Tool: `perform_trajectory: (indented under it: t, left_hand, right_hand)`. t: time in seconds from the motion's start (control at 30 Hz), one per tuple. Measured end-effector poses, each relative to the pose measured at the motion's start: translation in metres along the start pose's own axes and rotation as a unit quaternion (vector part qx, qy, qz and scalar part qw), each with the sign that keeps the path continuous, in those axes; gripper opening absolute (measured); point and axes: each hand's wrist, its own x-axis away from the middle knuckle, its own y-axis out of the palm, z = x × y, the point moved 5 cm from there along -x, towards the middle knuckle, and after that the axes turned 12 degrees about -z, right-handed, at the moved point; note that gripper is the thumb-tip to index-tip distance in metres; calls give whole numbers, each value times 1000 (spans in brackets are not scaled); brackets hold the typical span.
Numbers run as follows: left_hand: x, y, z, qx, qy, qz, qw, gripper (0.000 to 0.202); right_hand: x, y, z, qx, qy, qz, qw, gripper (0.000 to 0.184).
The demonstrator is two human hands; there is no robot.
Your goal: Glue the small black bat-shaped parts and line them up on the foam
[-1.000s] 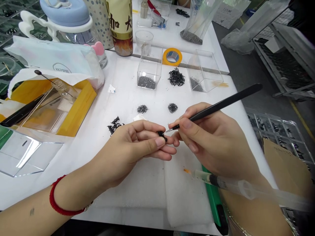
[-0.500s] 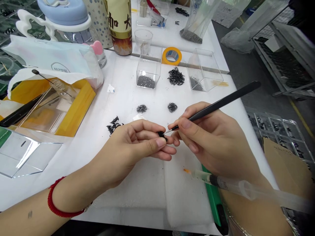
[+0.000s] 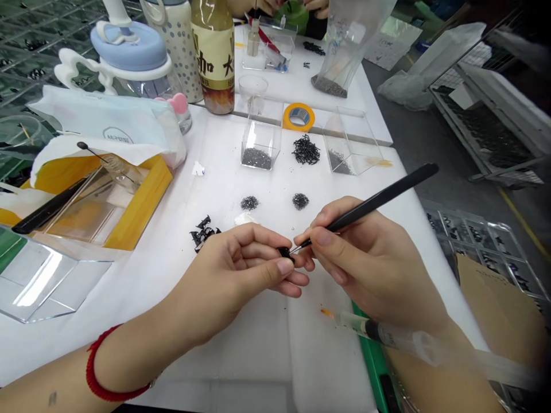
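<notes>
Between thumb and fingers, my left hand (image 3: 241, 264) pinches a small black part (image 3: 284, 252), mostly covered by the fingertips. My right hand (image 3: 365, 252) holds black tweezers (image 3: 383, 195) like a pen, their fine metal tip touching or very close to the part. Whether the tip grips anything is too small to tell. Left of my left hand lies a heap of similar black parts (image 3: 203, 232). Beyond the hands are two little piles of tiny dark pieces, a left pile (image 3: 249, 202) and a right pile (image 3: 300, 201). A syringe with an orange tip (image 3: 365, 327) lies by my right wrist.
Farther back stand a clear box of tiny pieces (image 3: 257, 158), a tipped clear box (image 3: 344, 163), a heap of black curved pieces (image 3: 306, 150) and yellow tape (image 3: 298, 117). Bottles and a yellow box (image 3: 142, 206) crowd the left. A co-worker's hands (image 3: 316, 7) show at the far table.
The camera view has tilted up slightly, so the scene sits lower and a co-worker's hands now show at the top. Both hands keep nearly the same pose, with the tweezers still at the black part.
</notes>
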Motion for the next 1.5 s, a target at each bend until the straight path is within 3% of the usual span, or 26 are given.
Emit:
perform_trajectory:
  t: [0.17,0.27,0.4,0.5,0.67,1.07,1.5]
  left_hand:
    - [-2,4,-4,-2,-24,8,1000,11]
    - [-3,6,-10,-38,-42,7,998,9]
    - [-3,9,-18,-54,-65,-10,996,9]
    - [-2,11,-21,-54,-67,-20,996,11]
    - [-1,11,-24,-62,-65,-33,995,8]
    - [-3,8,-26,-85,-74,-16,994,12]
    - [-2,8,-24,-113,-72,-11,991,13]
  right_hand:
    - [2,-12,-2,15,-21,73,997,13]
    - [-3,-14,-12,87,-13,109,990,16]
    - [-25,-3,-23,233,25,74,969,15]
    - [-47,4,-21,283,26,53,957,14]
    - [-65,0,-6,275,41,70,958,13]
    - [-68,0,3,287,74,57,953,15]
    - [-71,-3,3,296,59,75,950,11]
